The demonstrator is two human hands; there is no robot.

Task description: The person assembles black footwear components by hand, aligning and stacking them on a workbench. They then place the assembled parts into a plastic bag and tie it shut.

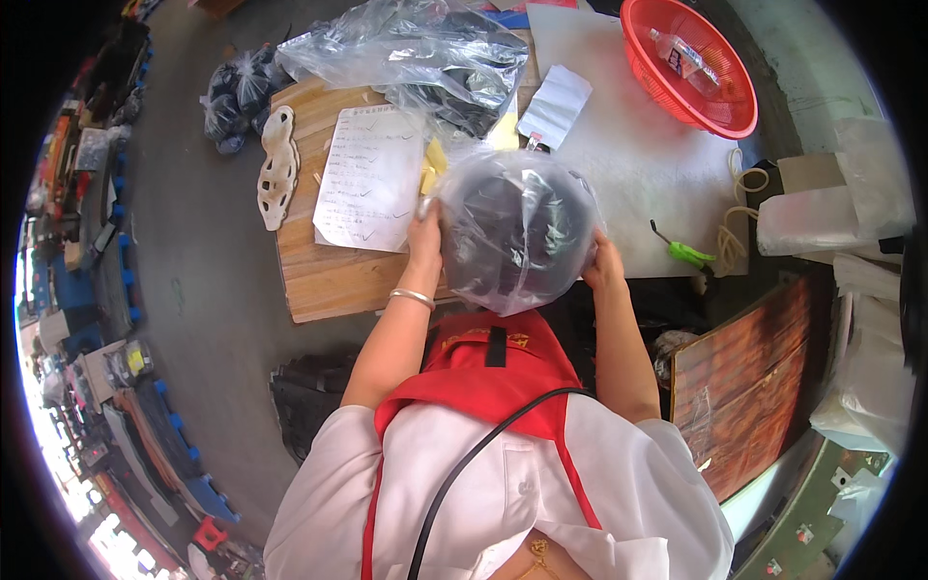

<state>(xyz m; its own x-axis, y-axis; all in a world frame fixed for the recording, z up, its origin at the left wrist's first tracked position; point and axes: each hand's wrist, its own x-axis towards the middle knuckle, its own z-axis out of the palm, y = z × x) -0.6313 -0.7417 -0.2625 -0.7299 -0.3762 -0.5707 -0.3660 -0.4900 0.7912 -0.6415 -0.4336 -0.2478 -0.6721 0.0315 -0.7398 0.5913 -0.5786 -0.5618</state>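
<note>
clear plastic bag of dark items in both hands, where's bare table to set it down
Free: the white sheet between the red mesh basket and green tool; also the bare wooden board below the handwritten paper list. Crowded: the top, under piled plastic bags.

Clear plastic bag (517, 232), rounded and bulging, filled with dark black items; contents cannot be told through the glare. Film is crinkled, with bright highlights across the upper face and a paler, looser fold at the bottom edge. Bag is held up off the bench, in front of the chest, above the near bench edge. It is gripped from both sides: left hand (423, 237) pressed flat against the left flank, fingers pointing up; right hand (601, 266) cupped on the lower right flank. Both are touching the film. The bag's upper rim is overlapped with a sheet of loose clear plastic behind it.
</note>
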